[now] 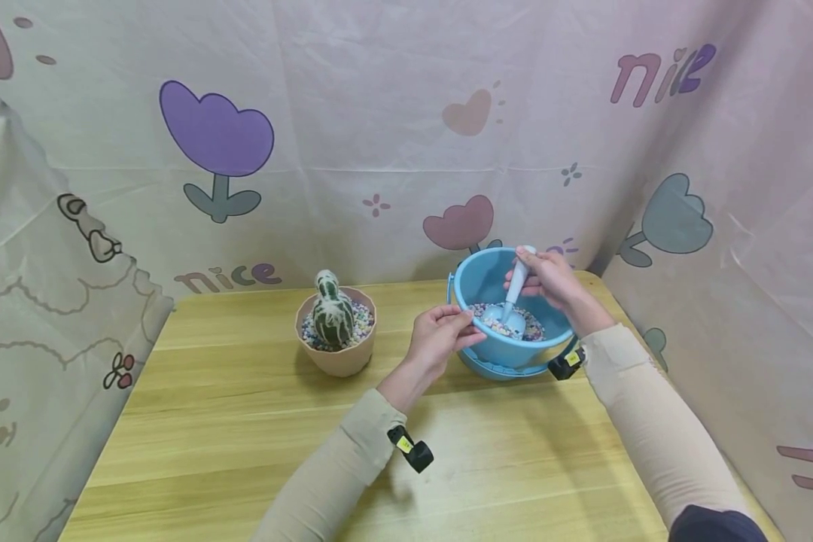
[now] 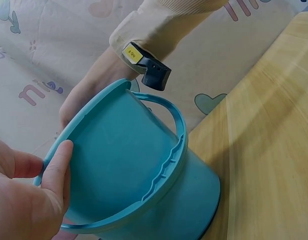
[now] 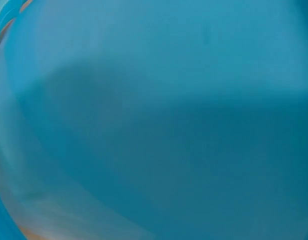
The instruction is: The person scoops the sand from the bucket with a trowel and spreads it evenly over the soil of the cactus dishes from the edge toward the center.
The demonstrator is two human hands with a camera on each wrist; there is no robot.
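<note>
A blue bucket [image 1: 488, 277] stands on the wooden table [image 1: 244, 436], holding coloured pebbles [image 1: 531, 325]. My left hand [image 1: 440, 335] pinches its near rim, thumb inside; the left wrist view shows this hand [image 2: 31, 192] on the bucket's [image 2: 128, 165] rim. My right hand [image 1: 549, 278] grips the handle of a pale blue scoop [image 1: 508, 312], whose bowl rests in the pebbles. The right wrist view is filled by the bucket's blue wall [image 3: 154, 120], blurred. Left of the bucket a pink pot [image 1: 341, 354] holds a green cactus [image 1: 331, 310] on coloured pebbles.
Flower-printed cloth [image 1: 379, 135] hangs behind the table and along both sides. The bucket's handle [image 1: 501, 369] lies folded down at its base. The table's right edge is close to the bucket.
</note>
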